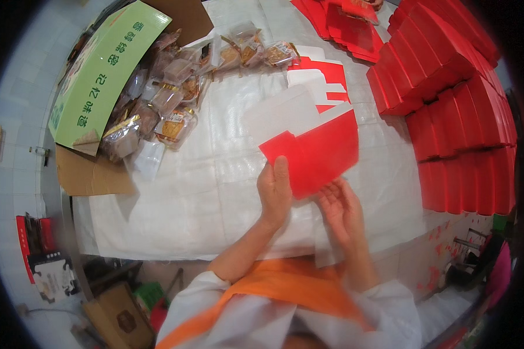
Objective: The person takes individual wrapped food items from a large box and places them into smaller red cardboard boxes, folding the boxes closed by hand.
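Observation:
My left hand grips a flattened red paperboard carton, thumb on its red face and fingers beneath. The carton is tilted above the white sheet covering the table, with its pale flaps spread towards the far side. My right hand is at the carton's lower right edge, fingers slightly curled; its fingertips are partly hidden there, so I cannot tell if they grip it. Just beyond lie more flat red-and-white cartons, partly covered by the held one.
Clear plastic packs of food are heaped at left, spilling from a green printed cardboard box. Folded red boxes stand stacked at right. Another person's hand is at the far edge by flat red pieces.

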The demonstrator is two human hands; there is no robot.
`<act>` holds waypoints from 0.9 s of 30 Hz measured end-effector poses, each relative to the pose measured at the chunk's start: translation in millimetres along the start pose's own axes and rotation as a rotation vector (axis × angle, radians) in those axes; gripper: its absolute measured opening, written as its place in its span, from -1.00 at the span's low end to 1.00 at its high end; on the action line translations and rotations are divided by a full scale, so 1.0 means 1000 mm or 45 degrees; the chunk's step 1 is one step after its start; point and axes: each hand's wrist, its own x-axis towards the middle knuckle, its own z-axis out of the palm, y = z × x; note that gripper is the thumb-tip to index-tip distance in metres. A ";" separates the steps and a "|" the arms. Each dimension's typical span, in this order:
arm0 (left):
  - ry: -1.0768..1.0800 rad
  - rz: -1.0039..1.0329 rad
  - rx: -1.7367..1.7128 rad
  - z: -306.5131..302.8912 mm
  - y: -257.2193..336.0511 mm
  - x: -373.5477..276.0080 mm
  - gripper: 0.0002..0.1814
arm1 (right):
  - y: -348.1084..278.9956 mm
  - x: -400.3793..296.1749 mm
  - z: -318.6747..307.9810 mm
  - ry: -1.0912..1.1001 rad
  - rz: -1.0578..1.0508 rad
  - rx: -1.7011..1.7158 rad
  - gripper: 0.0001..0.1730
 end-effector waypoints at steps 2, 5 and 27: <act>-0.044 -0.139 -0.042 -0.004 0.005 -0.005 -0.62 | 0.002 -0.005 0.000 -0.190 0.050 0.223 -0.55; -0.159 -0.265 -0.078 -0.012 0.006 -0.015 -0.64 | 0.013 -0.026 0.016 -0.076 0.119 0.403 -0.52; -0.004 -0.427 -0.105 -0.048 0.025 -0.043 -0.69 | 0.011 -0.074 0.030 -0.201 0.387 -0.941 -0.73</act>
